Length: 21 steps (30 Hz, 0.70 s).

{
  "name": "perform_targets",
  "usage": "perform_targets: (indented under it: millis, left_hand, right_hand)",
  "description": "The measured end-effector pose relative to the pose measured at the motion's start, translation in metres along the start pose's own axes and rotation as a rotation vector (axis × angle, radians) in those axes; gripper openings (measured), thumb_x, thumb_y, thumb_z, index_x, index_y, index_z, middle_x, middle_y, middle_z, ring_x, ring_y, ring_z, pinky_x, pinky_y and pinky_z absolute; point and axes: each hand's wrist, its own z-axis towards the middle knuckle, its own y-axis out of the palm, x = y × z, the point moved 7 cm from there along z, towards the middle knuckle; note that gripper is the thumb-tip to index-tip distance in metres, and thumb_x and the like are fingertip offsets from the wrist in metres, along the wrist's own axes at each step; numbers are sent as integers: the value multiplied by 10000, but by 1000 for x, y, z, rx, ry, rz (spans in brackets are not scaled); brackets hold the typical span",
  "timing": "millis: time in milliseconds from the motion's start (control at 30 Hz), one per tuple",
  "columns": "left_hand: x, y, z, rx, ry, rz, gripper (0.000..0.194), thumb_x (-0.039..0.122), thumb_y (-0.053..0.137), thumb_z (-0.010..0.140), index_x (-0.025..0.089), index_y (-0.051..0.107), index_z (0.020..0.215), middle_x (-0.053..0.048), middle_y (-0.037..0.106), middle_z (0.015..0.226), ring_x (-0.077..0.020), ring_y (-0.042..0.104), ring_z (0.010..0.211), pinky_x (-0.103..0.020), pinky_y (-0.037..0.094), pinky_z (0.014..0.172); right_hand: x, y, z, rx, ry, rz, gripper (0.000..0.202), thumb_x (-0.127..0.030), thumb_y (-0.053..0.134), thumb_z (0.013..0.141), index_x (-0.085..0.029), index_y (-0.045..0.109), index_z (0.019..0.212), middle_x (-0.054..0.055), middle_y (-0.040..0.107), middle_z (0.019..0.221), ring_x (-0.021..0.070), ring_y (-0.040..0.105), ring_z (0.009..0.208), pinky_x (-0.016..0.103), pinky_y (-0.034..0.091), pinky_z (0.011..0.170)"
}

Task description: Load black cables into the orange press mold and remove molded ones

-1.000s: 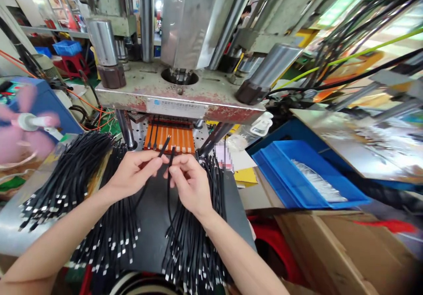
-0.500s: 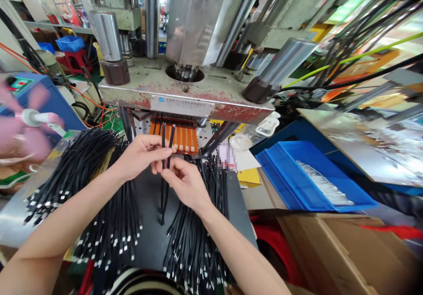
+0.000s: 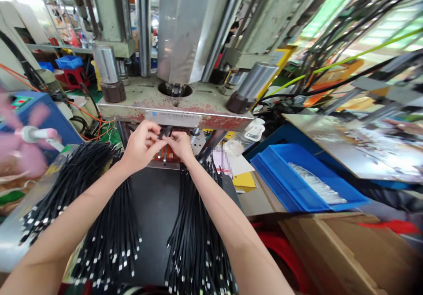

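My left hand [image 3: 140,147] and my right hand [image 3: 179,145] meet at the opening under the press plate [image 3: 211,121]. Their fingers are closed around thin black flat cables [image 3: 165,153]; how many are in each hand I cannot make out. The cable ends hang over an orange slotted fixture [image 3: 172,156], mostly hidden behind my fingers. Below my right forearm spreads a bundle of black cables with silvery ends [image 3: 190,224]. Two more such piles lie to the left, the nearer cable pile [image 3: 115,224] and the farther cable pile [image 3: 79,171].
Thick steel guide posts [image 3: 105,63] stand on the press. At left a pink fan [image 3: 31,134] spins. To the right are blue trays [image 3: 274,171] with white pieces, a clear bottle [image 3: 254,129] and cardboard [image 3: 330,246]. The dark tabletop [image 3: 153,224] lies between the bundles.
Both hands have moved forward with the cables, from above the dark tabletop to the orange fixture under the press plate. The camera view has shifted slightly.
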Motion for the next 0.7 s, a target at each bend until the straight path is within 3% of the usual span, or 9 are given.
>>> perform_targets:
  millis: [100,167,233,367,500,600,700]
  left_hand:
    - [-38,31,-24,-308,107,236,231,264,530,922,154,613,1107,-111,657,1147,-200,658,1025,-363,558,907]
    - [-51,48,-43,-514,205,384,318,255,484,949,165,582,1238,-125,587,1342,-238,542,1263,-463,409,1109]
    - [-56,53,-55,-614,240,477,411,266,456,966,175,502,1364,-119,492,1456,-230,433,1371,-481,293,1180]
    - [-54,54,-55,-707,190,582,497,408,388,995,200,423,1444,-107,432,1503,-212,383,1406,-502,144,1210]
    - [-68,61,-28,-729,93,648,536,438,233,1015,210,386,1475,-79,405,1523,-192,357,1419,-502,7,1208]
    - [-90,70,-2,-760,-32,686,570,446,152,1011,223,370,1488,-49,376,1539,-182,332,1431,-465,81,1208]
    - [-112,78,22,-787,-181,693,598,481,125,999,245,407,1470,-30,385,1538,-209,361,1414,-418,237,1166]
  right_hand:
    - [12,5,14,-71,77,-30,175,-288,645,826,-149,711,745,-36,625,574,120,584,584,198,406,606]
    - [10,7,13,-120,67,-48,144,-248,626,850,-157,731,813,-22,663,604,127,631,625,201,433,659]
    - [4,6,9,-156,30,-98,126,-196,622,849,-167,743,867,-1,704,677,138,666,690,210,450,705]
    - [-3,4,6,-177,-45,-263,158,-132,655,804,-199,752,910,14,742,832,169,680,819,243,459,792]
    - [5,0,14,-89,28,-421,148,-217,628,860,-215,742,956,51,728,1002,215,634,1002,311,434,898]
    - [7,-8,9,26,93,-550,187,-236,548,909,-205,720,975,99,689,1064,246,586,1084,363,411,924]
    - [5,-7,-7,-45,99,-553,158,-297,579,888,-205,703,919,89,683,971,248,600,1015,382,419,892]
